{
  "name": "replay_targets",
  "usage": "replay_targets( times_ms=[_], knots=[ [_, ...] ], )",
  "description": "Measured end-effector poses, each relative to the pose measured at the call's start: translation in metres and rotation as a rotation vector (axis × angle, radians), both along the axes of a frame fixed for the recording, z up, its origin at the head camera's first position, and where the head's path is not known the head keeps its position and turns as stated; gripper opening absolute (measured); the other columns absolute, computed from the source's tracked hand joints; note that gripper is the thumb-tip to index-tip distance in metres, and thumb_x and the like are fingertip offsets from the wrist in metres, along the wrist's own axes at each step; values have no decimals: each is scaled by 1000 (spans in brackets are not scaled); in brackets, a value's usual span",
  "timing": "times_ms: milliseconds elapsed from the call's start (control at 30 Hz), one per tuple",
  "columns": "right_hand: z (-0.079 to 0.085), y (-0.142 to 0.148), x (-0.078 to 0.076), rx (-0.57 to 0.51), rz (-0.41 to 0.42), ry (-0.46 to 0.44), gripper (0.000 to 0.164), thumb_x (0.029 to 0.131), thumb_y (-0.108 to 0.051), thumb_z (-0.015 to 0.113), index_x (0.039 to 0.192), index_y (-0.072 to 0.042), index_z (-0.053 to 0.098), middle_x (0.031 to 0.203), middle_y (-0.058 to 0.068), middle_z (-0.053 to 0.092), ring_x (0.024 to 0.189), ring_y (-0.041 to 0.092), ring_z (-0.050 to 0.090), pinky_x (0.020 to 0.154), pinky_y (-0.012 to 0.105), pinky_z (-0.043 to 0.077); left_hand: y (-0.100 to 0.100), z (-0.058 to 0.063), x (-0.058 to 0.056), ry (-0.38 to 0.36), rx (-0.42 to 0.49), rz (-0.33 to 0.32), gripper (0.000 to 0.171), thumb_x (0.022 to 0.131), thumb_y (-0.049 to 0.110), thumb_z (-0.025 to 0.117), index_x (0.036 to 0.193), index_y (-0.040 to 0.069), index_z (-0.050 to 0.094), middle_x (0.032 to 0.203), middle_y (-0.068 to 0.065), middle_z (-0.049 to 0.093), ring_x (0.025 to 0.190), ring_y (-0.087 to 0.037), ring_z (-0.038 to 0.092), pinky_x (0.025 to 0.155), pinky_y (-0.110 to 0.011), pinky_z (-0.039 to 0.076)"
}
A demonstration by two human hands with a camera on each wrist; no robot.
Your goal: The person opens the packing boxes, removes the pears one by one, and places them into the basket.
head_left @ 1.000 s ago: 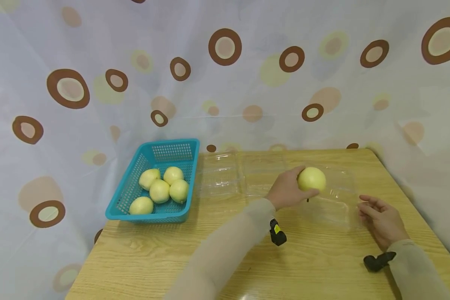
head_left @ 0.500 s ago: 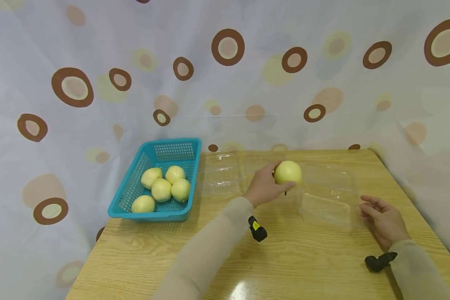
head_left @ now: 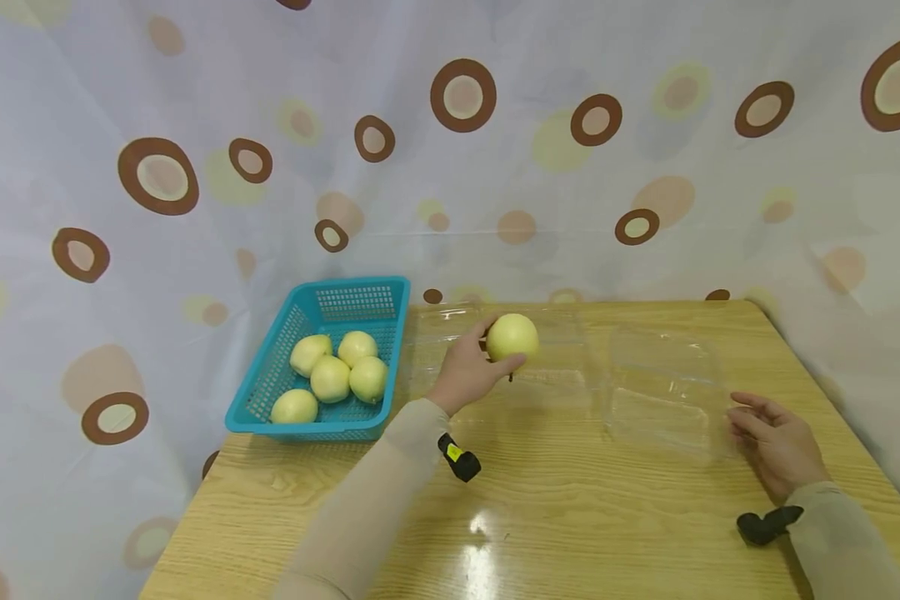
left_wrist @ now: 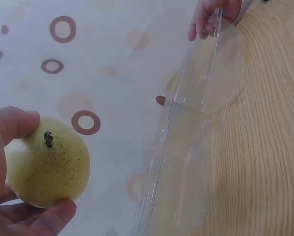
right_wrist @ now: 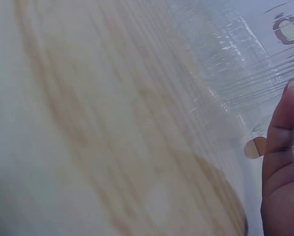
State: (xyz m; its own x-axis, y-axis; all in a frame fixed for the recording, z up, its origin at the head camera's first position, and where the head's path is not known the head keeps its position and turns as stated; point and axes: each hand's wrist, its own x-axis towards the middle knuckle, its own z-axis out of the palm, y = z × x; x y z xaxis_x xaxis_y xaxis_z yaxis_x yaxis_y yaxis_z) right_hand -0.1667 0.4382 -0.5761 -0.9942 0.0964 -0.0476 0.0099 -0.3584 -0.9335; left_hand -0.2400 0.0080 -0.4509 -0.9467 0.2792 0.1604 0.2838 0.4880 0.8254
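My left hand (head_left: pixel 465 371) grips a pale yellow-green pear (head_left: pixel 513 337), holding it up over the middle clear plastic container (head_left: pixel 566 379). In the left wrist view the pear (left_wrist: pixel 53 164) shows its dark stem and speckled skin, with thumb and fingers around its side. At the right, my right hand (head_left: pixel 783 446) pinches the edge of the rightmost clear plastic container (head_left: pixel 660 408). The right wrist view has my thumb against the ribbed wall of this container (right_wrist: pixel 235 69). Several more pears (head_left: pixel 330 379) lie in a blue basket (head_left: pixel 307 428) at the left.
Another clear plastic container (head_left: pixel 442 317) stands next to the basket, partly hidden behind my left hand. All of these stand on a wood-grain table (head_left: pixel 570 517). A spotted curtain (head_left: pixel 510 192) hangs close behind the table's back edge.
My left hand has carried the pear leftward, from over the rightmost container to over the middle one. My right hand has stayed at the rightmost container's edge.
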Motion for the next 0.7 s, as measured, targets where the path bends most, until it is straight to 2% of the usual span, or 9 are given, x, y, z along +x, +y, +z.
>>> replay_targets(
  times_ms=[333,533,700],
  knots=[
    [0,-1,-1,0,-17,-14,28,92,-6,64,119,-14,65,91,-3,65,74,10,63,61,22,53,-33,15,12,8,31,3,78,84,43,73,148,18,37,131,-9,53,110,-24,59,73,-31,56],
    [0,-1,0,-40,15,10,27,93,-4,62,117,-14,66,92,-2,65,75,11,63,61,22,53,-50,24,19,7,34,7,75,85,40,73,147,18,38,128,-9,54,109,-25,58,73,-33,55],
    [-1,-1,-1,-34,5,11,27,93,-5,62,119,-12,65,92,-1,65,75,12,63,62,23,54,-68,29,21,31,49,35,75,84,38,74,147,15,39,128,-12,54,108,-26,58,73,-35,56]
  ],
)
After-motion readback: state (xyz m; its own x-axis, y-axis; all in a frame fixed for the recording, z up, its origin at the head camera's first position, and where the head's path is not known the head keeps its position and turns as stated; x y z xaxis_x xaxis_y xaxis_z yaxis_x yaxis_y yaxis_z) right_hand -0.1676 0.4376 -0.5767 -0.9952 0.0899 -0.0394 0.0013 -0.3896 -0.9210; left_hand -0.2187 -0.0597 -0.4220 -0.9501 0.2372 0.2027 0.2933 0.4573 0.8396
